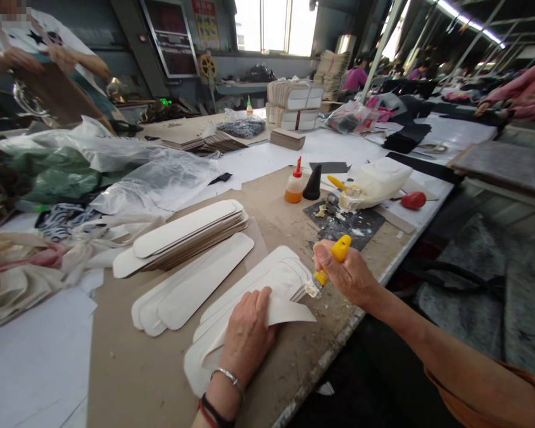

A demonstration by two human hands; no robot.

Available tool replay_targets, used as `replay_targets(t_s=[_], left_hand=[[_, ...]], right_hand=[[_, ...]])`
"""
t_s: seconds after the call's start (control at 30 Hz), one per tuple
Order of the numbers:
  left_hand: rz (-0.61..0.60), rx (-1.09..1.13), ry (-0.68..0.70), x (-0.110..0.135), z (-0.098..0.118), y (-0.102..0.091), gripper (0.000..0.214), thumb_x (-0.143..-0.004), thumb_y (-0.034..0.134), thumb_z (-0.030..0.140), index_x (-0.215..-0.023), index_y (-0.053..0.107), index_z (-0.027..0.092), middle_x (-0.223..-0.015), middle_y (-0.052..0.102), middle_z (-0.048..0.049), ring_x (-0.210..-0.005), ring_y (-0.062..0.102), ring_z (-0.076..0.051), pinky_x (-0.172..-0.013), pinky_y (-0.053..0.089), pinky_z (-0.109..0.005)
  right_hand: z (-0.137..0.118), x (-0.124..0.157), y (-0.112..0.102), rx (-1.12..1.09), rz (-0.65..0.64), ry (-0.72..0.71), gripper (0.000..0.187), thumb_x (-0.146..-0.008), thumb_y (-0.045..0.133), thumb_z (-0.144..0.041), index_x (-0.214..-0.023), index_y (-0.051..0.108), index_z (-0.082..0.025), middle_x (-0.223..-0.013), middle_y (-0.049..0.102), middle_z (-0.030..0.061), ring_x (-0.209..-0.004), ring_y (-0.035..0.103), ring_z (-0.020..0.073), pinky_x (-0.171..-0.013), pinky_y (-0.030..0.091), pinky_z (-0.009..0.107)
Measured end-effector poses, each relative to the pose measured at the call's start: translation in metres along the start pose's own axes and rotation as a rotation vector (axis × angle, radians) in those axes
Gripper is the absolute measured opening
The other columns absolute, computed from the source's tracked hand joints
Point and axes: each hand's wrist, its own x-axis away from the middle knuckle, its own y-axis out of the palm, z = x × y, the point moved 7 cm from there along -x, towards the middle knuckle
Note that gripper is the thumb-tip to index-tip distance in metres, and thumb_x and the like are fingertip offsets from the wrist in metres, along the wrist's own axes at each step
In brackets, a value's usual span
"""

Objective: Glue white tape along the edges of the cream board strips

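At six o'clock, the left hand (250, 327) lays its fingers over a curved white strip (289, 311) on white panels (271, 272), pinch indeterminable; likely light, pliable: lift by edges. At four o'clock, the right hand's (345, 276) fingers enclose a yellow-handled brush (340, 247); grip handle only.

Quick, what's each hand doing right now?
Left hand: resting on the curled white strip; can't tell if it's gripping.
Right hand: closed, holding the yellow-handled brush.

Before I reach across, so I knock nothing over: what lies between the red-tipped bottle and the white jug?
In the head view, a black cone stands beside the bottle, then a yellow handle near the jug.
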Motion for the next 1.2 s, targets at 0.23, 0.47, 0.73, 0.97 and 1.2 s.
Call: replay_targets(t_s=[0.23,0.47,0.73,0.97,1.2], left_hand=[[-0.005,-0.064,0.036,0.002,0.001,0.004,0.044,-0.071,0.049,0.005,-0.114,0.040,0.011,-0.089,0.054,-0.0082,-0.082,0.049,-0.025,-0.075,0.046,-0.038],[-0.113,-0.034,-0.027,0.001,-0.003,0.011,0.055,-0.067,0.045,0.001,-0.121,0.045,0.011,-0.089,0.053,-0.0081,-0.083,0.047,-0.025,-0.077,0.044,-0.040],[-0.133,0.022,-0.052,0.000,-0.005,0.010,0.055,-0.066,0.044,0.000,-0.121,0.049,0.008,-0.089,0.054,-0.0100,-0.084,0.046,-0.027,-0.079,0.043,-0.041],[-0.077,0.166,-0.082,0.000,-0.008,0.005,0.050,-0.068,0.044,-0.001,-0.118,0.048,0.008,-0.094,0.055,-0.0108,-0.089,0.047,-0.026,-0.081,0.042,-0.040],[-0.048,0.152,-0.078,0.002,-0.008,0.003,0.037,-0.070,0.046,0.000,-0.103,0.052,0.015,-0.088,0.055,-0.0065,-0.086,0.048,-0.023,-0.077,0.043,-0.035]], right_hand=[[0.004,0.001,0.018,0.243,-0.174,-0.184,0.024,-0.092,0.038,-0.033,-0.083,0.054,-0.017,-0.078,0.055,0.0034,-0.073,0.053,0.0145,-0.070,0.042,0.026],[0.037,0.015,0.063,0.753,-0.544,-0.182,0.042,-0.087,0.046,-0.018,-0.128,0.047,-0.023,-0.096,0.058,0.0085,-0.085,0.056,0.0211,-0.069,0.046,0.029],[0.044,0.010,0.051,0.788,-0.478,-0.123,0.034,-0.086,0.044,-0.014,-0.119,0.053,-0.019,-0.101,0.060,0.0087,-0.094,0.056,0.0219,-0.075,0.045,0.029],[0.046,0.003,0.052,0.635,-0.427,0.125,0.022,-0.090,0.042,-0.026,-0.098,0.058,-0.014,-0.095,0.064,0.0106,-0.090,0.060,0.0219,-0.075,0.042,0.027],[0.065,-0.019,0.068,0.555,-0.429,0.311,0.036,-0.077,0.055,-0.047,-0.089,0.059,-0.014,-0.085,0.066,0.0111,-0.078,0.061,0.0231,-0.059,0.037,0.026]])
